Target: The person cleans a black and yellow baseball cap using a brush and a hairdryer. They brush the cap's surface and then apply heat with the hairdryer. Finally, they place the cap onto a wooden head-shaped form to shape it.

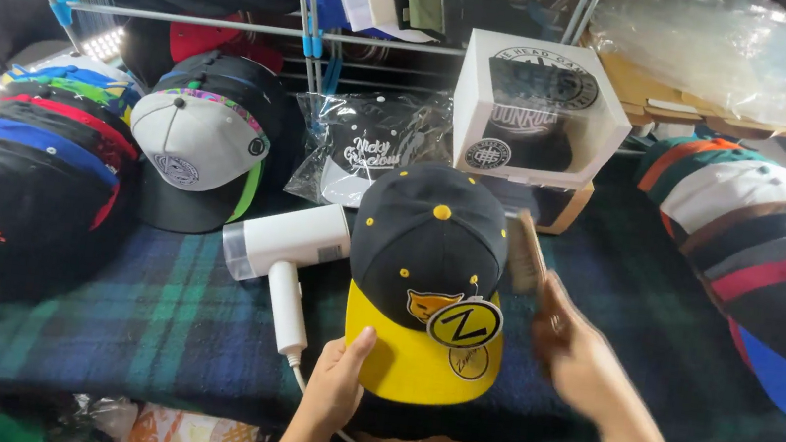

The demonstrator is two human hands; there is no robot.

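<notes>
Steadying the yellow brim, left hand (pixel 335 384) pinches the black-and-yellow cap (pixel 426 275) at its near left edge, thumb on top. Cap sits crown away from the person, long axis running near to far. Right hand (pixel 576 358), blurred, grip closed round a brush (pixel 527 253) just beside the crown's right side. White hair dryer (pixel 286 258) lies left on the plaid counter (pixel 172 314); boxed cap (pixel 537 109) behind.

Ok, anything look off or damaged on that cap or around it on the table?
Nothing looks damaged. The black cap with the yellow brim sits upright, its brim held by the left hand. The right hand holds a brush by the cap's side, blurred. The white hairdryer lies on its side on the plaid cloth, nothing spilled.
</notes>
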